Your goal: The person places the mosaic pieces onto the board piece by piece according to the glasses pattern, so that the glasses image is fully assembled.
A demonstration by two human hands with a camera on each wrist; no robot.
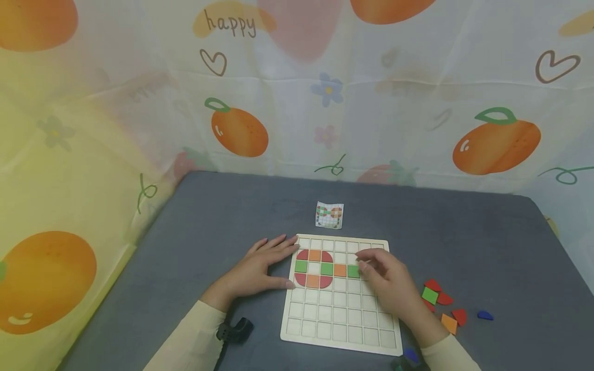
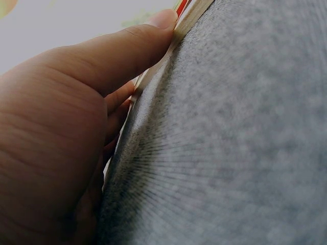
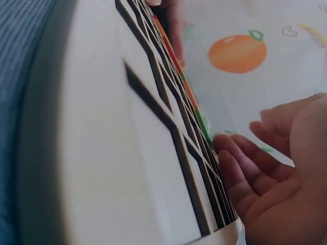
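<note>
A pale wooden grid board (image 1: 342, 316) lies on the table. In its upper left, several red pieces (image 1: 302, 280), orange squares (image 1: 314, 255) and green squares (image 1: 301, 266) form a rounded ring. From the ring an orange square (image 1: 340, 270) and a green square (image 1: 353, 271) extend to the right. My left hand (image 1: 260, 268) rests along the board's left edge, fingers extended and thumb spread; in the left wrist view the thumb (image 2: 127, 48) touches the rim. Beside the rightmost green square is my right hand (image 1: 392, 283), fingers loosely bent. The right wrist view shows its fingertips (image 3: 223, 153) close to the board, holding nothing visible.
A small printed pattern card (image 1: 329, 215) lies behind the board. To the right are loose pieces: several red ones (image 1: 459, 317), a green square (image 1: 429, 295), an orange square (image 1: 448, 323) and a blue piece (image 1: 485, 315). Another blue piece (image 1: 411, 355) sits by the board's near right corner.
</note>
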